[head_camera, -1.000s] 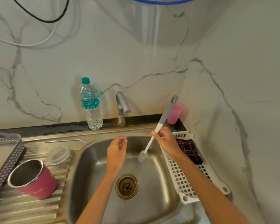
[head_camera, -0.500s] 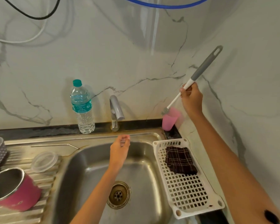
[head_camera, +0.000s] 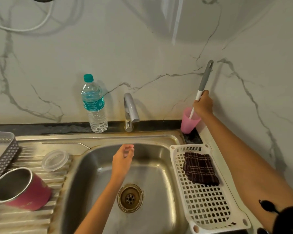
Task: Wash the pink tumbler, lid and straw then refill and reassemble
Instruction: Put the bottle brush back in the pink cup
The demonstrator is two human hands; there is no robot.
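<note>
The pink tumbler (head_camera: 32, 196) with a steel inside lies on its side on the left drainboard, mouth toward the camera. Behind it the clear lid (head_camera: 55, 159) lies flat on the drainboard. My right hand (head_camera: 203, 105) grips the white shaft of a long grey-handled brush (head_camera: 205, 76), and the brush's lower end stands inside a small pink plastic cup (head_camera: 187, 125) in the back right corner. My left hand (head_camera: 123, 157) hovers over the sink basin (head_camera: 159, 208) with its fingertips bunched together. I see no straw, and whether those fingers pinch anything is unclear.
A water bottle (head_camera: 94, 105) with a teal cap stands on the back ledge left of the tap (head_camera: 130, 108). A white slotted basket (head_camera: 176, 174) holding a dark checked cloth (head_camera: 200, 168) sits right of the basin. A grey basket (head_camera: 5, 157) is at the far left. Marble walls close the back and right.
My right hand carried the brush from over the basin up to the back right corner and lowered its head into the pink cup. My left hand stayed over the basin.
</note>
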